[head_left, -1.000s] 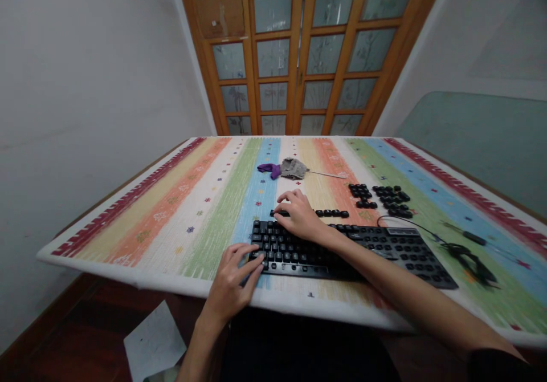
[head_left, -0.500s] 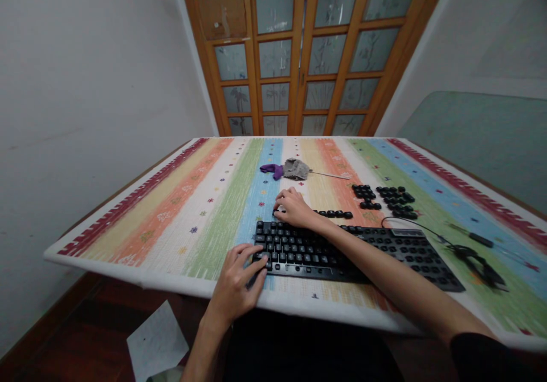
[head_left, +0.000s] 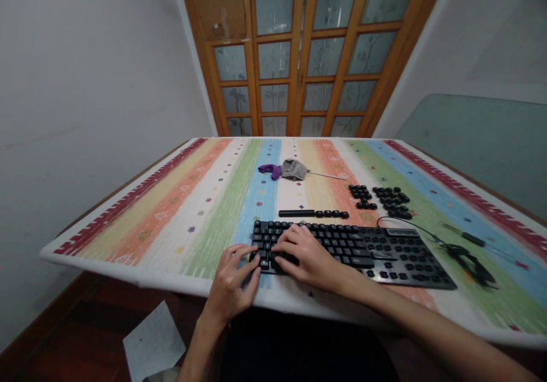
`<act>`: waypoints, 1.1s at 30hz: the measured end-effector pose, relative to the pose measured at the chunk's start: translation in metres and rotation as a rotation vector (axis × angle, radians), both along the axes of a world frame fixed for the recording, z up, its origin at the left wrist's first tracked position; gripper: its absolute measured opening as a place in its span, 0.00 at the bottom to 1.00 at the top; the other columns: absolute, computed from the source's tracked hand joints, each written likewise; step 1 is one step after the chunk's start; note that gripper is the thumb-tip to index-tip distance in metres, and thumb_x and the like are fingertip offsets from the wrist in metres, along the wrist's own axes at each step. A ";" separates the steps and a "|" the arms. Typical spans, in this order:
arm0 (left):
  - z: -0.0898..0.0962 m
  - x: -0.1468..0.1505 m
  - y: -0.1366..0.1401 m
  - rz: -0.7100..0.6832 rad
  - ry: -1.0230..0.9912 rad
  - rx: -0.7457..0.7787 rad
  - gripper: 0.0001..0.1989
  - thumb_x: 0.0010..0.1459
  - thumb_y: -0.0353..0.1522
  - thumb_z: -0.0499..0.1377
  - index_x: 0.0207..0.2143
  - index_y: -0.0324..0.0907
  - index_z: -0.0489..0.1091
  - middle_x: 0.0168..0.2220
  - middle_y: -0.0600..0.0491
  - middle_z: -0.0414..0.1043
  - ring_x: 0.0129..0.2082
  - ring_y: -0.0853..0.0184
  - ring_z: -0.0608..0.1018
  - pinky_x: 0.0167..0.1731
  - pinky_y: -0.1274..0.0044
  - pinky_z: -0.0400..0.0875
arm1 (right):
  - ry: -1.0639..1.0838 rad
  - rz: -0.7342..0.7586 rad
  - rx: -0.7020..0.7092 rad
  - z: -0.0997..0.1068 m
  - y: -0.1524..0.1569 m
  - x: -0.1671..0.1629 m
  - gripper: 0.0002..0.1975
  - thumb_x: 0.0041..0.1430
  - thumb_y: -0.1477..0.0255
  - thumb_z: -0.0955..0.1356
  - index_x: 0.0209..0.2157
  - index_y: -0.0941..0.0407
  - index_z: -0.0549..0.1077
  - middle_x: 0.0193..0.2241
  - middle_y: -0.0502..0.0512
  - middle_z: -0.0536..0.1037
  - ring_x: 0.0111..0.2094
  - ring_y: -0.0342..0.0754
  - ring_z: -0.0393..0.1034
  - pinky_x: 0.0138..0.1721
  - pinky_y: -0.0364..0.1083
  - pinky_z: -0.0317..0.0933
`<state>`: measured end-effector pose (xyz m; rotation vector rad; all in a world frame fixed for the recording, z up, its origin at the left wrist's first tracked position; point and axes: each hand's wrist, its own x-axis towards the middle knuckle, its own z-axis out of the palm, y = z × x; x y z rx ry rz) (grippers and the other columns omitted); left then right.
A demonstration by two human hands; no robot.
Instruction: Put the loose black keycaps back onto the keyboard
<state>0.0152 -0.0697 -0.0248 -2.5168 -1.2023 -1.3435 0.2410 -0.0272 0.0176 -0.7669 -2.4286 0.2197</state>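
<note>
A black keyboard (head_left: pixel 342 239) lies along the table's near side. Its left and middle parts carry keycaps, while bare switches show on the right part and along the bottom row. My left hand (head_left: pixel 233 282) grips the keyboard's lower left corner, fingertips on its edge keys. Over the lower left rows is my right hand (head_left: pixel 305 256), fingers curled and thumb low, closed on what looks like a small black keycap, mostly hidden by the fingers. Behind the keyboard, a long space bar (head_left: pixel 296 213) lies in line with several loose keycaps (head_left: pixel 332 214).
More loose keycaps (head_left: pixel 391 199) sit in groups at the right. Beyond them lie a screwdriver (head_left: pixel 473 238) and a coiled cable (head_left: pixel 470 265). A grey and purple cloth (head_left: pixel 293 169) with a thin rod is farther back on the striped tablecloth (head_left: pixel 171 216).
My right hand has come from the left end of the loose keycap row down to the keyboard's lower left, uncovering the space bar. My left hand keeps its place at the corner.
</note>
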 end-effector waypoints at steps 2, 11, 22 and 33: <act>0.002 0.000 -0.001 0.005 0.009 0.013 0.13 0.60 0.24 0.58 0.47 0.43 0.74 0.47 0.45 0.74 0.48 0.58 0.73 0.47 0.63 0.74 | -0.012 -0.003 0.050 -0.008 -0.007 -0.001 0.07 0.65 0.73 0.67 0.43 0.56 0.76 0.37 0.56 0.76 0.40 0.51 0.64 0.42 0.51 0.56; -0.002 -0.002 -0.001 -0.028 0.046 0.004 0.15 0.59 0.24 0.59 0.47 0.45 0.74 0.50 0.46 0.72 0.50 0.57 0.71 0.47 0.61 0.73 | -0.105 -0.074 0.196 -0.020 -0.019 -0.012 0.05 0.64 0.75 0.66 0.39 0.58 0.75 0.36 0.57 0.75 0.39 0.51 0.61 0.39 0.50 0.53; 0.004 0.004 0.004 -0.031 -0.023 -0.043 0.09 0.62 0.26 0.61 0.43 0.44 0.75 0.47 0.48 0.74 0.49 0.60 0.73 0.49 0.64 0.71 | -0.070 -0.101 0.103 -0.022 -0.020 -0.012 0.04 0.63 0.76 0.68 0.38 0.57 0.76 0.36 0.57 0.72 0.40 0.50 0.60 0.40 0.49 0.56; 0.004 0.017 0.008 -0.045 -0.036 -0.141 0.04 0.64 0.30 0.58 0.36 0.43 0.73 0.47 0.47 0.74 0.50 0.59 0.73 0.50 0.62 0.70 | 0.122 -0.092 -0.126 -0.018 -0.011 -0.005 0.03 0.61 0.74 0.71 0.36 0.56 0.79 0.39 0.57 0.72 0.43 0.52 0.62 0.46 0.53 0.62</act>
